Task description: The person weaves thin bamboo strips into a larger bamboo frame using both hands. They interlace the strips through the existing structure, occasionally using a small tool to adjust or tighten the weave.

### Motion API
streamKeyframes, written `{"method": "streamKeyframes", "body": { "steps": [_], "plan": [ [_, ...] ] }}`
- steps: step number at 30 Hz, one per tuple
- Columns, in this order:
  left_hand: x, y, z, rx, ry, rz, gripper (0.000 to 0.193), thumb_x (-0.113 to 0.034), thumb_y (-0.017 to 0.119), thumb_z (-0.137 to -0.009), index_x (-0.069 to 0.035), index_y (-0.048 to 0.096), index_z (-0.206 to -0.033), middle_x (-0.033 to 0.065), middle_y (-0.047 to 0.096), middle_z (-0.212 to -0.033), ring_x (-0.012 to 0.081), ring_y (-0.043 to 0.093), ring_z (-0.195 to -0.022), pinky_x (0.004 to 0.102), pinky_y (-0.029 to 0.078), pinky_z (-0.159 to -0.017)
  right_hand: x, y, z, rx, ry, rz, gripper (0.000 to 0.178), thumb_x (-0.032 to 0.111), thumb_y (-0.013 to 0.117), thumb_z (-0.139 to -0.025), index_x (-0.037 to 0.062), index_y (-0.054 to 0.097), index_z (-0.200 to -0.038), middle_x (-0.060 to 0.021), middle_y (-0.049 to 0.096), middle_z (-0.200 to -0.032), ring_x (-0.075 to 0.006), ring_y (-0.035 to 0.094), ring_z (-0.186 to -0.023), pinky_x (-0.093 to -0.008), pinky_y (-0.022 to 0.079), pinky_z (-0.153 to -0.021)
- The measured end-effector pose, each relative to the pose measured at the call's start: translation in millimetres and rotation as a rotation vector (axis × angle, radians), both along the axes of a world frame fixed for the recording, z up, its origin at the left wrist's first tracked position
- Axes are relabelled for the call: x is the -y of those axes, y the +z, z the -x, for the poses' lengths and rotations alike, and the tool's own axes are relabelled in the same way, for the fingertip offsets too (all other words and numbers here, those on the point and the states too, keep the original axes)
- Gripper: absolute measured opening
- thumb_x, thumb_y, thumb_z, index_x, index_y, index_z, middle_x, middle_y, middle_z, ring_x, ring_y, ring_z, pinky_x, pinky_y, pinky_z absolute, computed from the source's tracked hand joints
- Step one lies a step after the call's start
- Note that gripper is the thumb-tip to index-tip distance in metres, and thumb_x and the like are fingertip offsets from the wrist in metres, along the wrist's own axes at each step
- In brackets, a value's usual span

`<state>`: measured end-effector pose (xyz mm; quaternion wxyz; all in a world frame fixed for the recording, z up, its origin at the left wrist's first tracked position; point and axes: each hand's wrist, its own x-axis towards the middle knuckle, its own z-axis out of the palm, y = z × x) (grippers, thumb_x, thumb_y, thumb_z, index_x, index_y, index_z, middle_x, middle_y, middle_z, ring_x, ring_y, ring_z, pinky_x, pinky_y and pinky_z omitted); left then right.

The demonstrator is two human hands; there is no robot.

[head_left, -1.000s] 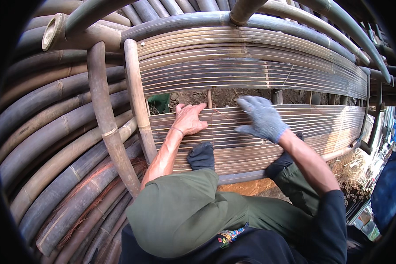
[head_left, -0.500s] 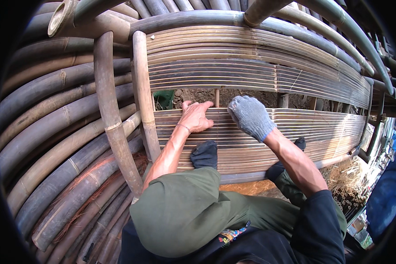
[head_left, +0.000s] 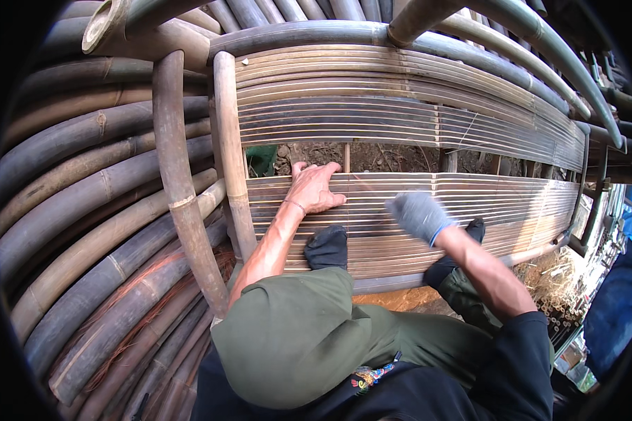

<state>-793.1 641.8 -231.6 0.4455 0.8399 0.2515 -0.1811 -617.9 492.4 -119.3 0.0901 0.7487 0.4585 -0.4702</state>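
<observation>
A long bamboo frame (head_left: 302, 38) lies across the view and holds two bands of thin split slats, with an open gap between them. The far slats (head_left: 393, 91) fill the side against the far rail; the near slats (head_left: 393, 245) lie closest to the person. Through the gap show brown earth (head_left: 393, 156), a few short crosspieces (head_left: 347, 157), and, at the left end, something green (head_left: 262, 160) too shadowed to identify.

The bare left hand (head_left: 316, 188) rests on the near slats, open, its fingers reaching to the edge at the gap and its thumb spread away to the right. The right hand (head_left: 420, 216), in a grey knitted glove, is over the middle of the same slats and blurred by motion; whether it grips anything cannot be told. One dark-covered foot (head_left: 326, 245) is planted on the near slats, just below the left hand.

Dark bamboo poles (head_left: 105, 181) are stacked on the left, with reddish fibres (head_left: 130, 321) caught among the lower ones. A thick pole at upper left shows its hollow cut end (head_left: 105, 27). To the right, pale straw-like scraps (head_left: 558, 277) lie above a bundle of narrow tubes (head_left: 560, 323), their ends visible.
</observation>
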Motion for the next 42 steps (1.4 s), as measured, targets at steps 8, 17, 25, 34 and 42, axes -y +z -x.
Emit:
{"method": "streamKeyframes", "body": {
  "steps": [8, 17, 25, 34, 42],
  "plan": [
    [1.1, -3.5, 2.8, 0.044, -0.012, -0.012, 0.064, -0.039, 0.081, -0.068, -0.012, 0.056, -0.121, 0.0154, 0.070, -0.093, 0.0337, 0.063, -0.101, 0.0559, 0.025, -0.104, 8.6, -6.7, 55.3, -0.009, 0.157, -0.941, 0.014, 0.016, 0.053, -0.092, 0.0037, 0.059, -0.092, -0.0169, 0.061, -0.078, -0.0349, 0.064, -0.073, -0.0446, 0.050, -0.059],
    [19.2, 5.2, 11.9, 0.548, 0.195, -0.278, 0.058, -0.023, 0.079, -0.071, -0.013, 0.055, -0.123, 0.0112, 0.055, -0.124, 0.0275, 0.048, -0.119, 0.0463, 0.033, -0.103, 42.0, -11.4, -35.1, -0.034, -0.047, -0.455, 0.014, 0.017, 0.057, -0.091, 0.0031, 0.058, -0.090, -0.0182, 0.063, -0.077, -0.0365, 0.066, -0.076, -0.0468, 0.053, -0.063],
    [34.5, 11.3, -2.5, 0.517, -0.189, -0.470, 0.009, -0.014, 0.067, -0.084, -0.011, 0.066, -0.093, 0.0029, 0.059, -0.085, 0.0219, 0.062, -0.082, 0.0370, 0.051, -0.070, -21.8, 22.7, -98.3, -0.151, -0.241, -0.817, 0.043, 0.036, 0.052, -0.101, -0.0043, 0.067, -0.095, -0.0105, 0.067, -0.074, -0.0164, 0.067, -0.061, -0.0312, 0.055, -0.062],
    [34.4, 24.1, -36.4, 0.350, -0.557, -0.652, 0.009, -0.011, 0.063, -0.080, -0.004, 0.068, -0.079, 0.0086, 0.060, -0.077, 0.0239, 0.069, -0.077, 0.0371, 0.054, -0.061, -14.2, 28.6, -88.7, -0.097, -0.322, -0.576, 0.038, 0.030, 0.052, -0.100, -0.0040, 0.068, -0.106, -0.0190, 0.070, -0.083, -0.0268, 0.070, -0.074, -0.0390, 0.054, -0.070],
    [48.1, 12.3, -57.1, 0.471, -0.579, -0.857, 0.012, -0.017, 0.061, -0.079, -0.010, 0.065, -0.071, 0.0047, 0.053, -0.072, 0.0203, 0.058, -0.072, 0.0367, 0.042, -0.063, 10.0, 23.0, -86.9, -0.149, -0.434, -0.555, 0.038, 0.030, 0.050, -0.099, -0.0021, 0.069, -0.105, -0.0184, 0.070, -0.083, -0.0293, 0.070, -0.074, -0.0414, 0.054, -0.072]
  ]
}}
